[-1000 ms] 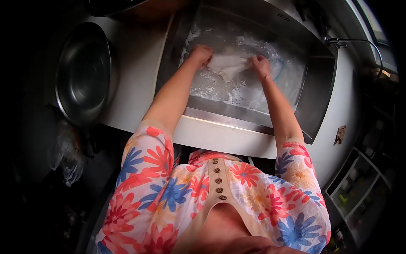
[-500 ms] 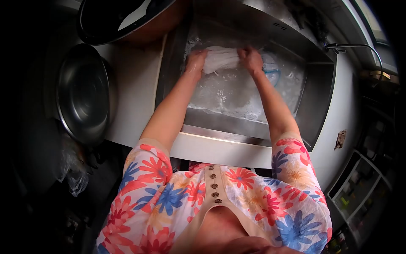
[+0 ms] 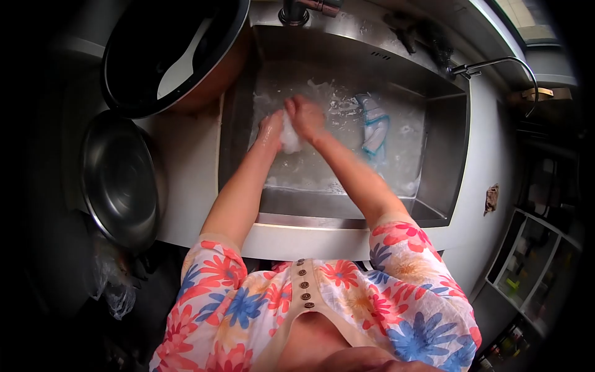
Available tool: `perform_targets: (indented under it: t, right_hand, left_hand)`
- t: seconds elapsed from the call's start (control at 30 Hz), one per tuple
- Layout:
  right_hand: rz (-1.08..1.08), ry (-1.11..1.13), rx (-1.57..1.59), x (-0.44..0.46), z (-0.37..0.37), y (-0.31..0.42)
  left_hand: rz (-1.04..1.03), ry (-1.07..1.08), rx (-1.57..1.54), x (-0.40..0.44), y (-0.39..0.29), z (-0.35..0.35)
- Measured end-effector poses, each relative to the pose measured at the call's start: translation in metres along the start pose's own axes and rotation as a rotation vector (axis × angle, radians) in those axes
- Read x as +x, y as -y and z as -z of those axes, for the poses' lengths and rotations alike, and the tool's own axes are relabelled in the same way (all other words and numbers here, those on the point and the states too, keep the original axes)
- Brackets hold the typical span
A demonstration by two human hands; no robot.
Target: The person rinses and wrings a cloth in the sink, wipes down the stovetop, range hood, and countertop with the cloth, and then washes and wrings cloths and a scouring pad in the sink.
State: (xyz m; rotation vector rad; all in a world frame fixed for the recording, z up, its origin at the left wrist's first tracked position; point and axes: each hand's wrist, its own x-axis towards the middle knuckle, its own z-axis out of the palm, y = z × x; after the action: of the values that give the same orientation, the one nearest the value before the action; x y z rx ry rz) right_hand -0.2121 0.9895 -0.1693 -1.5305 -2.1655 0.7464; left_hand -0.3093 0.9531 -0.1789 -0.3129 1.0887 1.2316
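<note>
Both hands are close together over the left part of a steel sink (image 3: 347,209) that holds cloudy, soapy water. My left hand (image 3: 271,129) is closed on a bunched white cloth (image 3: 289,137). From the other side my right hand (image 3: 305,118) grips the same cloth, its fingers slightly blurred. The cloth is squeezed between the two hands, and its lower end hangs towards the water. To the right, a white cloth with blue-green edging (image 3: 375,127) floats folded in the water, apart from both hands.
Left of the sink stand a large dark pot (image 3: 180,108) holding a white object (image 3: 180,74) and a shiny metal basin (image 3: 121,180). A faucet base (image 3: 294,13) rises behind the sink. A thin curved tap (image 3: 505,61) is at the back right.
My right hand has moved left towards my left hand, and the white cloth, stretched between them before, is now bunched up. The blue-edged cloth is more exposed. The camera view has shifted.
</note>
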Motion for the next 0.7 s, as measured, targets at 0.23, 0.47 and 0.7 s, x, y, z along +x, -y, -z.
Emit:
perform_targets:
  t: [0.23, 0.47, 0.7]
  right_hand:
    - [-0.298, -0.175, -0.027, 0.023, 0.024, -0.09]
    - [0.108, 0.065, 0.262, -0.032, 0.017, 0.063]
    - [-0.291, 0.116, -0.192, 0.021, 0.044, -0.06]
  left_hand:
    - [-0.089, -0.212, 0.412, -0.02, -0.016, -0.011]
    - [0.225, 0.754, -0.283, 0.031, 0.0, 0.04]
    - [0.006, 0.071, 0.102, -0.004, -0.01, -0.006]
